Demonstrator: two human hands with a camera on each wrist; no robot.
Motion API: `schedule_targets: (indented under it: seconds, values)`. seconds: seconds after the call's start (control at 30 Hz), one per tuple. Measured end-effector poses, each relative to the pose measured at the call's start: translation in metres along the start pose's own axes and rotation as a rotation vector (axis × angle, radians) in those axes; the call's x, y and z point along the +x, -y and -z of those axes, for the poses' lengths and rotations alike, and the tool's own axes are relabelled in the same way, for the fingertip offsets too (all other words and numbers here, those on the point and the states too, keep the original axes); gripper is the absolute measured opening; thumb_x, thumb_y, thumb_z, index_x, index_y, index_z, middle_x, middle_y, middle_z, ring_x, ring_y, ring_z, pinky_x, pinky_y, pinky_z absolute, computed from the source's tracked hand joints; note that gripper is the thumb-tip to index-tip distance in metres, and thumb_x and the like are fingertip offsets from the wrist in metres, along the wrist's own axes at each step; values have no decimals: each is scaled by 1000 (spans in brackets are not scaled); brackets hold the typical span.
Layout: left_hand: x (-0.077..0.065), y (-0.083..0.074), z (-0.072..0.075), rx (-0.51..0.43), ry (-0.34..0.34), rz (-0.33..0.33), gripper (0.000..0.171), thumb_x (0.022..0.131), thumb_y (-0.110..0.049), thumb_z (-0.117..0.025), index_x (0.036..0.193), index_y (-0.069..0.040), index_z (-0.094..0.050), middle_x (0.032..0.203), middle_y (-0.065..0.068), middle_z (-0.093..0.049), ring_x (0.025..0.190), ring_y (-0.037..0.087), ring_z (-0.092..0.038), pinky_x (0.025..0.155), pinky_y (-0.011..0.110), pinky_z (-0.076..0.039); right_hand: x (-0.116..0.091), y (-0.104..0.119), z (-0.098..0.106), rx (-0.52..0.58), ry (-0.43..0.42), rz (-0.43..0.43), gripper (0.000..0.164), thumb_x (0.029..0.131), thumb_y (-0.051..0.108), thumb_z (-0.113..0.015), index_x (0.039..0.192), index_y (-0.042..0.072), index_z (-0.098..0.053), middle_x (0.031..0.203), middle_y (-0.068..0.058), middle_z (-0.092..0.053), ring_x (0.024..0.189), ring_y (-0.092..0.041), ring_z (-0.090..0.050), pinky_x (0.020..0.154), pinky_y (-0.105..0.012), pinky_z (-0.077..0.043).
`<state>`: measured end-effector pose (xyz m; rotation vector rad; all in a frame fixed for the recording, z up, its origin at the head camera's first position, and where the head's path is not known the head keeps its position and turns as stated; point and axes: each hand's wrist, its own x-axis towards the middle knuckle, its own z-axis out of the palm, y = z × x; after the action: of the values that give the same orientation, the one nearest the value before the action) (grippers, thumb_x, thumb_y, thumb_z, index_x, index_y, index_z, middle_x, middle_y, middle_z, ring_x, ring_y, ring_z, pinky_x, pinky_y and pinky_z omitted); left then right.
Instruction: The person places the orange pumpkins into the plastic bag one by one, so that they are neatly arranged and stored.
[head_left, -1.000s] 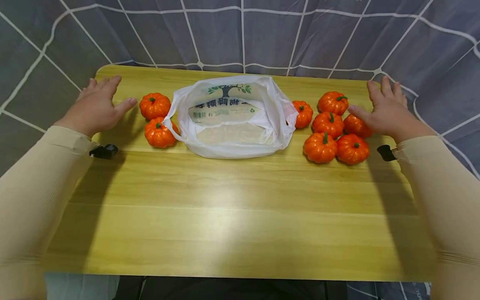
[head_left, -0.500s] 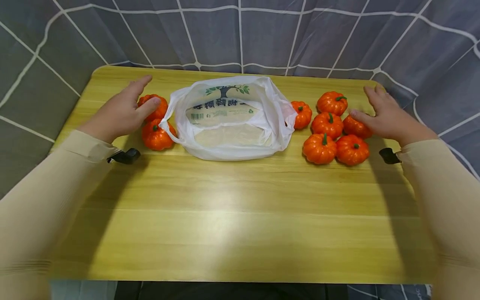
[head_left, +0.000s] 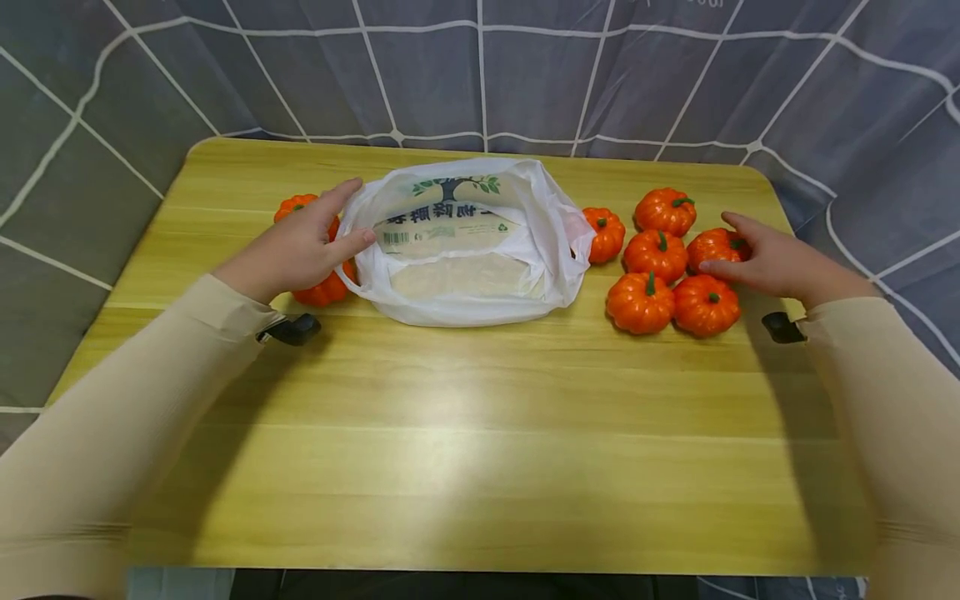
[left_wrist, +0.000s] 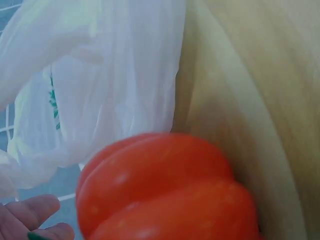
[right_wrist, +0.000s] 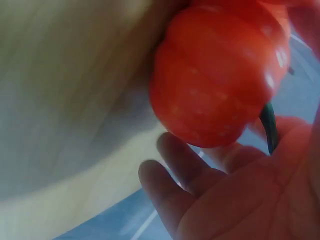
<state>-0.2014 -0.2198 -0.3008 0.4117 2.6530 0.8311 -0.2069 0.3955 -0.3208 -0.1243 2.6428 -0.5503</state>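
Observation:
A white plastic bag [head_left: 472,312] lies with its mouth open at the back middle of the table, a tree printed inside. My left hand [head_left: 288,254] is at the bag's left rim, thumb and fingers spread and extended, overlapping the handle. Beneath that hand sit two small orange pumpkins [head_left: 322,290], partly hidden; the left wrist view shows one pumpkin [left_wrist: 165,185] right beside the bag. My right hand [head_left: 780,265] reaches around the rightmost pumpkin [head_left: 711,246], thumb in front and fingers behind. In the right wrist view its fingers [right_wrist: 170,192] are extended close to that pumpkin's underside.
Several more pumpkins [head_left: 640,302] with green stems cluster to the right of the bag, one against its right side. A grey curtain [head_left: 540,83] with white grid lines hangs behind the wooden table [head_left: 480,467].
My left hand has moved right, from beyond the left pumpkins to the bag's left rim. My right hand has lowered, its fingers drawing together around the rightmost pumpkin. Bag and pumpkins stay put.

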Motion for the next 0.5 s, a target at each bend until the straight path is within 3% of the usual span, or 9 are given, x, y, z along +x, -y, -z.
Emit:
schedule_targets:
  seconds: [0.23,0.4,0.5]
  values:
    - [2,-2,-9,38,-2,-6,96,101,-58,-59,172,-26,-3,159,18,-46,133,39,-54,116,66,-40,0,-3,-5,-16,-78,-11,100,98,44,-69,161,-13,-15,150,-43,-36,131,-59,-41,115,-72,-30]
    - [3,-6,-12,89,3,5,89,105,-47,-58,171,-28,-2,161,22,-44,130,42,-56,115,68,-41,-3,1,-4,31,-196,-31,98,97,45,-69,158,-14,-20,144,-41,-40,123,-56,-45,108,-69,-36]
    - [3,-7,-12,99,17,12,84,108,-41,-54,171,-30,0,166,22,-38,137,45,-51,116,69,-38,-4,10,-1,73,-280,-11,95,97,44,-70,160,-9,-22,144,-37,-42,119,-51,-48,100,-44,-47]
